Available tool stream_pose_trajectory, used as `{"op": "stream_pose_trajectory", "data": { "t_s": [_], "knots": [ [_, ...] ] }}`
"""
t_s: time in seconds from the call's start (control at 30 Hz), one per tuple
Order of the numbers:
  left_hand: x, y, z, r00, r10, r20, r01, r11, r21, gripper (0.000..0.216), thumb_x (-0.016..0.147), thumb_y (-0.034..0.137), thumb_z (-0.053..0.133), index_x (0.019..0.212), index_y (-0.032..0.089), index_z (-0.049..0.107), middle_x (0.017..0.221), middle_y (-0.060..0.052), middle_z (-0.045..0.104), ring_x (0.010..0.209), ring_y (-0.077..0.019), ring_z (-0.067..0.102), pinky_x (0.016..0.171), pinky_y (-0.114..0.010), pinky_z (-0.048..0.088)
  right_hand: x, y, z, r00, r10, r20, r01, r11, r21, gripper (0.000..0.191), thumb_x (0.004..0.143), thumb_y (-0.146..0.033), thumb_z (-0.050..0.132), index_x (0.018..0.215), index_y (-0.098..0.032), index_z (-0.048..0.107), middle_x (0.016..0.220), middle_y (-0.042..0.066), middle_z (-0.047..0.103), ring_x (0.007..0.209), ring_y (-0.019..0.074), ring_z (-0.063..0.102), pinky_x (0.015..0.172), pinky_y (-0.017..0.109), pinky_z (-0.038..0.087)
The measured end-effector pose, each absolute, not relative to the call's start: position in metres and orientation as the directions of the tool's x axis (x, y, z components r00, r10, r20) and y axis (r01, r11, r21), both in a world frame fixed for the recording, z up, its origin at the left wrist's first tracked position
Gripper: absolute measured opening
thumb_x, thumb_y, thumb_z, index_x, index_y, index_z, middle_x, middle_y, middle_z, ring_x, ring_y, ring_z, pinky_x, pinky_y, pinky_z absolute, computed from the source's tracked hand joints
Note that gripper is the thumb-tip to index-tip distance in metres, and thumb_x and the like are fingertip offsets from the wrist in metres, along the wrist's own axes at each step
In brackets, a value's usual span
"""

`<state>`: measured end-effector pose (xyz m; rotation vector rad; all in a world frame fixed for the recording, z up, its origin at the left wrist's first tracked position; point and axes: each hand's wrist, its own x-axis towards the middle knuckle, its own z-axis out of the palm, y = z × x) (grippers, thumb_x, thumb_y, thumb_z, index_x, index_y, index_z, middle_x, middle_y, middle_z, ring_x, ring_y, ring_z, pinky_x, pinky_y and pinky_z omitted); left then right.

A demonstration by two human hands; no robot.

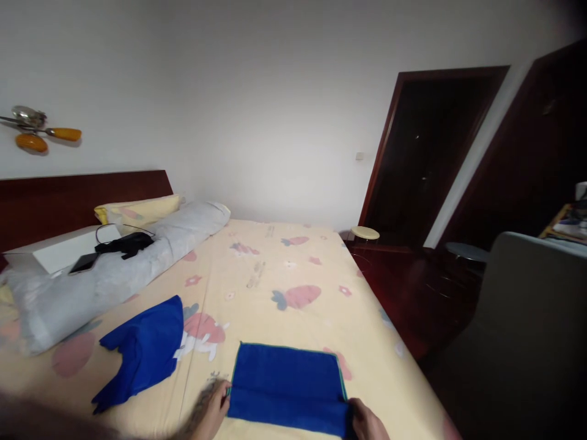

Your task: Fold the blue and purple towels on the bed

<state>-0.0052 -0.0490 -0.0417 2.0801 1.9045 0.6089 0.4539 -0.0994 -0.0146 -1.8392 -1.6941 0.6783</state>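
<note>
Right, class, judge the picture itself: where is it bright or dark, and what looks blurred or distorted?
Head view: the white wall is brightest near its middle, while the door and chair sink into shadow; a dark smear blurs the lower left corner; the door frame slants, probably wide-angle distortion; the blue cloth between the left hand and right hand has clear edges.

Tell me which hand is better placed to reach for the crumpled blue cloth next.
Left, I'd judge. The left hand is at the left edge of the flat blue cloth, nearer the crumpled blue cloth. The right hand is at the opposite edge, so it would likely have farther to go.
</note>
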Motion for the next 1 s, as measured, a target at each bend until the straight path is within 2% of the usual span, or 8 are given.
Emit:
{"op": "stream_pose_trajectory", "data": {
  "t_s": [0.1,0.2,0.3,0.37,0.5,0.67,0.87,1.0],
  "knots": [
    [0.011,-0.047,-0.041,-0.016,0.991,0.135,0.940,-0.031,0.339,0.052,0.076,0.010,0.045,0.124,0.025,0.060,0.124,-0.006,0.069,0.116,-0.0228,0.061,0.100,-0.038,0.047,0.452,-0.091,-0.035,0.189,0.974,0.126,0.856,-0.100,-0.507,0.041,0.077,-0.020,0.036,0.104,-0.017,0.067,0.102,0.012,0.072,0.094,0.0231,0.068,0.086,0.033,0.051],
    [0.044,-0.056,-0.037,0.022,0.975,0.221,0.958,-0.084,0.274,0.075,0.074,0.005,0.040,0.147,0.023,0.037,0.148,-0.007,0.049,0.137,-0.0244,0.043,0.111,-0.044,0.036,0.427,-0.088,-0.059,0.157,0.953,0.260,0.934,-0.057,-0.354,0.051,0.075,-0.017,0.041,0.120,-0.012,0.063,0.126,0.019,0.064,0.109,0.0274,0.065,0.092,0.037,0.052],
    [0.095,-0.064,-0.044,0.314,0.908,0.278,0.891,-0.383,0.243,0.090,0.071,0.002,0.037,0.154,0.026,0.013,0.159,-0.001,0.032,0.144,-0.0207,0.032,0.116,-0.041,0.031,0.377,-0.086,-0.082,-0.086,0.920,0.383,0.948,0.193,-0.251,0.067,0.076,-0.014,0.043,0.143,-0.023,0.043,0.147,0.009,0.049,0.128,0.0247,0.054,0.098,0.036,0.050],
    [0.128,-0.067,-0.058,0.487,0.822,0.296,0.811,-0.551,0.196,0.091,0.074,0.005,0.038,0.153,0.029,0.002,0.159,0.001,0.029,0.143,-0.0202,0.033,0.116,-0.040,0.032,0.342,-0.082,-0.096,-0.252,0.864,0.437,0.916,0.358,-0.180,0.076,0.079,-0.015,0.044,0.150,-0.032,0.023,0.147,0.004,0.047,0.129,0.0227,0.053,0.096,0.034,0.051],
    [0.143,-0.067,-0.084,0.584,0.771,0.255,0.770,-0.625,0.127,0.084,0.086,0.019,0.042,0.150,0.026,-0.012,0.155,-0.002,0.035,0.137,-0.0216,0.044,0.110,-0.037,0.039,0.314,-0.076,-0.116,-0.334,0.799,0.500,0.889,0.444,-0.115,0.083,0.085,-0.033,0.050,0.149,-0.030,-0.003,0.138,0.006,0.054,0.119,0.0259,0.060,0.091,0.037,0.054],
    [0.078,-0.073,-0.064,0.590,0.783,0.199,0.787,-0.612,0.074,0.081,0.093,0.039,0.043,0.151,0.025,-0.010,0.158,-0.002,0.025,0.141,-0.0225,0.037,0.111,-0.037,0.037,0.357,-0.091,-0.111,-0.283,0.839,0.464,0.915,0.381,-0.132,0.079,0.089,-0.046,0.048,0.150,-0.030,0.001,0.144,0.006,0.047,0.125,0.0280,0.055,0.094,0.041,0.053],
    [0.008,-0.080,-0.043,0.488,0.848,0.205,0.864,-0.502,0.019,0.074,0.095,0.041,0.041,0.152,0.031,-0.004,0.157,0.002,0.031,0.139,-0.0196,0.041,0.111,-0.035,0.036,0.429,-0.116,-0.090,-0.248,0.900,0.358,0.925,0.329,-0.187,0.065,0.090,-0.044,0.047,0.148,-0.036,0.017,0.147,0.001,0.044,0.130,0.0242,0.051,0.099,0.037,0.050],
    [-0.007,-0.078,-0.045,0.503,0.832,0.234,0.859,-0.511,-0.028,0.076,0.091,0.031,0.046,0.153,0.032,0.002,0.156,0.004,0.035,0.138,-0.0188,0.042,0.113,-0.035,0.034,0.447,-0.120,-0.091,-0.193,0.936,0.294,0.950,0.253,-0.183,0.054,0.092,-0.036,0.042,0.145,-0.034,0.033,0.147,0.002,0.045,0.130,0.0236,0.050,0.099,0.037,0.050]
  ]
}}
